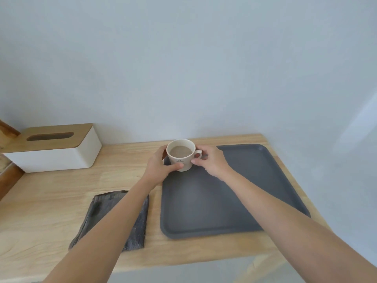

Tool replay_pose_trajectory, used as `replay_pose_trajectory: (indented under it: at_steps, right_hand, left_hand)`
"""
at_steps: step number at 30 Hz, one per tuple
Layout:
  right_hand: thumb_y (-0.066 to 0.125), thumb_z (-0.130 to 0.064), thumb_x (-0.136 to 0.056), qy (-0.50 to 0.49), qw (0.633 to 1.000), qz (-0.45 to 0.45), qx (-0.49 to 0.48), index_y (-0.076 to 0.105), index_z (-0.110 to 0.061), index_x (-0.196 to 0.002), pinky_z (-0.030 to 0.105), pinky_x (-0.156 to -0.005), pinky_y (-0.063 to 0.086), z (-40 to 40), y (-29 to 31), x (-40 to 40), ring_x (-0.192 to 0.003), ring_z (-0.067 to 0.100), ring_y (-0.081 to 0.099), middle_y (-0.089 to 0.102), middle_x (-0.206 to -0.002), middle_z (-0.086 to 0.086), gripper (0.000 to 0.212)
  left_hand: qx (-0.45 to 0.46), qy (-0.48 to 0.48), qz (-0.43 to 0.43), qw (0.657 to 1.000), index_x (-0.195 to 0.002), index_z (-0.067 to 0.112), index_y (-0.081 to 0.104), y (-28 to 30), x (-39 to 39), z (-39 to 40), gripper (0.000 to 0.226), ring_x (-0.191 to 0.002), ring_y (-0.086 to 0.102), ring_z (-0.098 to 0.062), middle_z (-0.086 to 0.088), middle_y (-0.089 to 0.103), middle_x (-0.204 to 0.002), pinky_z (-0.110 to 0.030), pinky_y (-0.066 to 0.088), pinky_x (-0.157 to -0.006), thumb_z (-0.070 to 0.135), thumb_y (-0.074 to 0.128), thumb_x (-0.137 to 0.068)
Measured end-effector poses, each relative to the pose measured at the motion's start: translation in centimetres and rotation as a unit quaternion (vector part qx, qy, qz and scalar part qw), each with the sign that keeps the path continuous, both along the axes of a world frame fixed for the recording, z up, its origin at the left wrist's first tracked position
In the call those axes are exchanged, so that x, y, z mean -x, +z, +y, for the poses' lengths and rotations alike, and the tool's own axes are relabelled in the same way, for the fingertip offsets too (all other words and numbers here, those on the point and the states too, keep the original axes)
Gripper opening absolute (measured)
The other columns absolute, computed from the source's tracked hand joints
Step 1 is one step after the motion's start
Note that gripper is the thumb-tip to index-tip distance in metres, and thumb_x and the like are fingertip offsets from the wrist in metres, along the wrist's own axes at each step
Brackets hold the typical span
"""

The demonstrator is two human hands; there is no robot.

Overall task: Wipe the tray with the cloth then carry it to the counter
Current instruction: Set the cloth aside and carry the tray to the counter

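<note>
I had both hands—left hand point(161, 164), right hand point(212, 162)—with fingers wrapped round the full mug point(180, 155) at the tray point(234, 201) corner; any jolt risked spilling onto it.

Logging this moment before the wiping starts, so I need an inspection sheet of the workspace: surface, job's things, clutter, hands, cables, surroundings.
Surface: light wooden table, no spill visible.
Job's things: grey tray flat on the table; grey cloth beside its left edge, partly under the left forearm.
Clutter: cream mug of pale brown drink at the tray's far left corner; tissue box far left.
Hands: left hand and right hand both clasp the mug.
Cables: nothing seen.
Surroundings: plain pale wall behind.
</note>
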State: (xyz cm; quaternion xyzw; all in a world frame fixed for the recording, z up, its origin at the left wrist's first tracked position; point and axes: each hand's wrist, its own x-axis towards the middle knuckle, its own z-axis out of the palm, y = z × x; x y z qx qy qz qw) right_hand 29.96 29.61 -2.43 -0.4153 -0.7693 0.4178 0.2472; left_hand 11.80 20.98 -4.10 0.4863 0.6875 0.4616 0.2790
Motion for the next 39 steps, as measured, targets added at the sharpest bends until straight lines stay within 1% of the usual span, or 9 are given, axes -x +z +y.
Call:
replay_pose_trajectory:
  at_steps: [5, 12, 16, 23, 29, 31, 33, 36, 39]
  right_hand:
    - [0.072, -0.016, -0.074, 0.004, 1.000, 0.006, 0.002, 0.071, -0.034, -0.103, 0.041, -0.093, 0.050, -0.3, 0.6, -2.7, -0.095, 0.028, 0.065, 0.074, -0.094, 0.004, 0.033]
    - [0.074, -0.013, -0.077, 0.004, 1.000, 0.025, 0.011, 0.070, -0.035, -0.110, 0.032, -0.097, 0.050, -0.7, 1.5, -9.3, -0.095, 0.005, 0.069, 0.075, -0.098, -0.011, 0.040]
    - [0.075, -0.014, -0.076, 0.004, 1.000, 0.017, 0.011, 0.070, -0.034, -0.110, 0.038, -0.099, 0.050, -0.7, 1.5, -12.0, -0.096, 0.008, 0.069, 0.075, -0.099, -0.009, 0.040]
    - [0.075, -0.013, -0.076, 0.015, 1.000, 0.018, 0.013, 0.070, -0.032, -0.110, 0.037, -0.098, 0.051, -0.9, 0.9, -13.8, -0.096, 0.009, 0.069, 0.075, -0.099, -0.009, 0.040]
    - [0.075, -0.015, -0.078, 0.019, 0.999, 0.014, 0.024, 0.064, -0.031, -0.120, 0.037, -0.100, 0.049, -0.9, 0.3, -14.3, -0.104, 0.010, 0.066, 0.072, -0.112, -0.008, 0.047]
    - [0.073, -0.021, -0.081, -0.023, 0.998, -0.049, -0.040, 0.057, -0.027, -0.130, 0.040, -0.106, 0.043, -0.7, -0.2, -15.0, -0.119, 0.015, 0.056, 0.063, -0.128, -0.002, 0.052]
    - [0.066, -0.023, -0.087, -0.089, 0.980, -0.128, -0.121, 0.052, -0.023, -0.134, 0.041, -0.109, 0.037, -0.6, -1.0, -16.3, -0.130, 0.025, 0.044, 0.052, -0.137, 0.005, 0.049]
    - [0.053, -0.026, -0.094, -0.159, 0.945, -0.247, -0.146, 0.048, -0.024, -0.137, 0.044, -0.101, 0.039, -0.9, -2.0, -19.0, -0.124, 0.037, 0.039, 0.041, -0.138, 0.014, 0.044]
    - [0.045, -0.026, -0.097, -0.168, 0.933, -0.280, -0.148, 0.046, -0.022, -0.139, 0.040, -0.085, 0.048, -1.4, -3.1, -20.6, -0.109, 0.031, 0.048, 0.045, -0.123, 0.012, 0.042]
  left_hand:
    - [-0.014, -0.006, -0.003, 1.000, -0.125, 0.022, 0.054, 0.1, -2.1, -0.1, 0.072, -0.118, 0.055, -0.005, 0.012, 0.062, -0.122, -0.027, 0.043, -0.100, 0.024, 0.088, -0.062]
    - [-0.028, -0.020, -0.007, 0.999, -0.126, 0.020, 0.055, 0.6, -8.2, -0.1, 0.074, -0.117, 0.057, -0.004, 0.011, 0.064, -0.121, -0.026, 0.044, -0.101, 0.028, 0.089, -0.060]
    - [-0.025, -0.017, -0.007, 1.000, -0.125, 0.022, 0.055, 0.2, -10.7, -0.3, 0.076, -0.115, 0.058, -0.005, 0.010, 0.065, -0.120, -0.027, 0.045, -0.100, 0.031, 0.090, -0.058]
    - [-0.007, -0.001, -0.001, 1.000, -0.124, 0.022, 0.055, -0.1, -12.9, -1.2, 0.076, -0.112, 0.059, -0.005, 0.011, 0.065, -0.119, -0.028, 0.047, -0.099, 0.033, 0.090, -0.057]
    - [0.029, -0.034, 0.009, 0.999, -0.133, 0.026, 0.046, 0.5, -13.4, -1.9, 0.083, -0.126, 0.050, -0.008, 0.015, 0.057, -0.128, -0.024, 0.040, -0.100, 0.031, 0.088, -0.061]
    - [0.054, -0.064, 0.057, 0.995, -0.143, 0.026, 0.036, 0.9, -12.8, -2.3, 0.095, -0.136, 0.036, -0.006, 0.014, 0.044, -0.142, -0.029, 0.032, -0.110, 0.036, 0.086, -0.063]
    - [0.061, -0.029, 0.147, 0.987, -0.148, 0.023, 0.030, 0.9, -11.5, -3.0, 0.093, -0.142, 0.025, -0.011, 0.006, 0.031, -0.152, -0.032, 0.024, -0.115, 0.039, 0.080, -0.071]
    - [0.115, 0.102, 0.285, 0.946, -0.146, 0.023, 0.035, 0.0, -8.9, -4.5, 0.068, -0.145, 0.017, -0.029, -0.014, 0.022, -0.156, -0.047, 0.025, -0.114, 0.042, 0.061, -0.087]
    - [0.202, 0.158, 0.316, 0.914, -0.142, 0.023, 0.042, -1.1, -7.5, -5.4, 0.052, -0.138, 0.026, -0.037, -0.019, 0.031, -0.149, -0.052, 0.032, -0.107, 0.041, 0.049, -0.093]
